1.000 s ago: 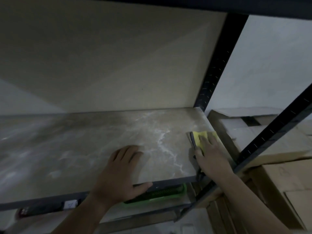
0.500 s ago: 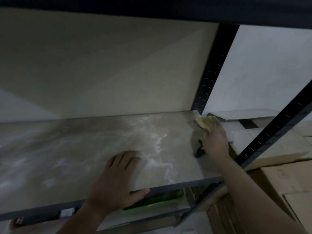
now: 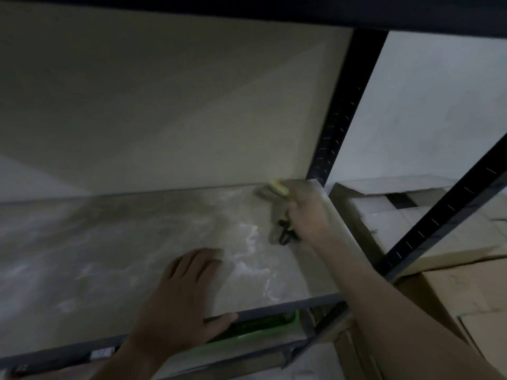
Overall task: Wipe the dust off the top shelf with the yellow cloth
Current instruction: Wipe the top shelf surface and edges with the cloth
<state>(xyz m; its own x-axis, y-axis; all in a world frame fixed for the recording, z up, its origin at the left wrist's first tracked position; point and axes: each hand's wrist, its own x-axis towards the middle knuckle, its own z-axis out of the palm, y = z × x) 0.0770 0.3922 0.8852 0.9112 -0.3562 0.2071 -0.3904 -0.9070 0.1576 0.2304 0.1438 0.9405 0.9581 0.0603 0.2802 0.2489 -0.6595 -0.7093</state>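
The shelf board (image 3: 115,242) is grey and marbled, with white dust streaks near its middle right. My right hand (image 3: 304,212) is blurred with motion and presses the yellow cloth (image 3: 279,187) onto the board at its far right corner, against the back wall. Only a yellow edge of the cloth shows past my fingers. A dark strap (image 3: 285,231) hangs by my right wrist. My left hand (image 3: 181,300) lies flat on the board near its front edge, fingers straight, thumb over the rim.
A black slotted upright (image 3: 336,127) stands at the back right corner and another black upright (image 3: 444,215) slants at the front right. Cardboard boxes (image 3: 428,223) are stacked to the right. A green basket (image 3: 263,325) sits on the shelf below.
My right hand has slid the cloth from the front right part of the board back into the far right corner. My left hand stays flat in place.
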